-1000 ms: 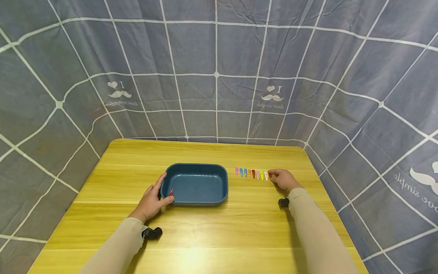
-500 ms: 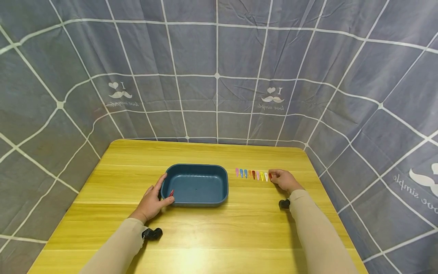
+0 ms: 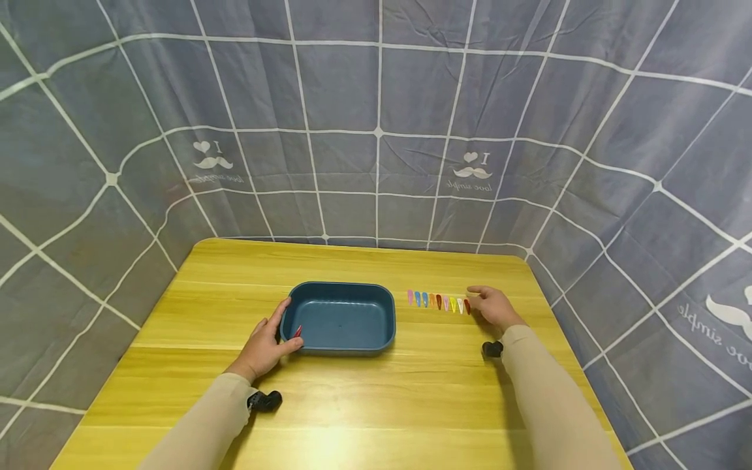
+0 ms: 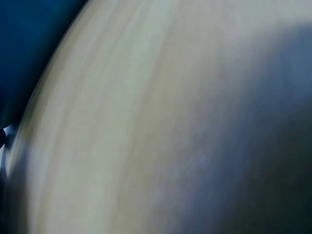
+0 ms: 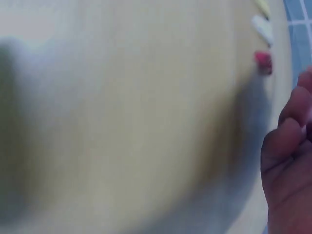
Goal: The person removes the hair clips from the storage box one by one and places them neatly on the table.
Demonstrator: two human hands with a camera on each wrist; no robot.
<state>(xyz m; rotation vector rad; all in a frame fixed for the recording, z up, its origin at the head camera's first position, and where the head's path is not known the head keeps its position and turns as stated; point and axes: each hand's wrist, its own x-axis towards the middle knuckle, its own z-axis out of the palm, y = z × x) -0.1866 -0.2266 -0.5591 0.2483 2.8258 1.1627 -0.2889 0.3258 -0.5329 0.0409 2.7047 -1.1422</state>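
Observation:
My left hand (image 3: 262, 348) spreads its fingers along the left side of a dark blue plastic bin (image 3: 384, 346), its thumb at the near rim. One red hair clip (image 3: 297, 331) lies in the bin's near left corner. To the right, snap hair clips in pink, blue, orange, red, yellow and white form a row on the table. My right hand (image 3: 495, 309) is just right of the row's end, beside a red hair clip (image 3: 467, 306). In the right wrist view that red hair clip (image 5: 263, 62) lies apart from the loosely bent fingers (image 5: 282, 141).
The wooden table (image 3: 352, 405) has a grey curtain (image 3: 346, 150) with white grid lines behind it and on both sides. A black wrist camera (image 3: 266, 401) sits on the left sleeve, and another black camera (image 3: 492, 350) on the right.
The fingers of my right hand have let go of the red hair clip at the row's end and drawn slightly right, leaving it fully visible. My left hand stays at the bin.

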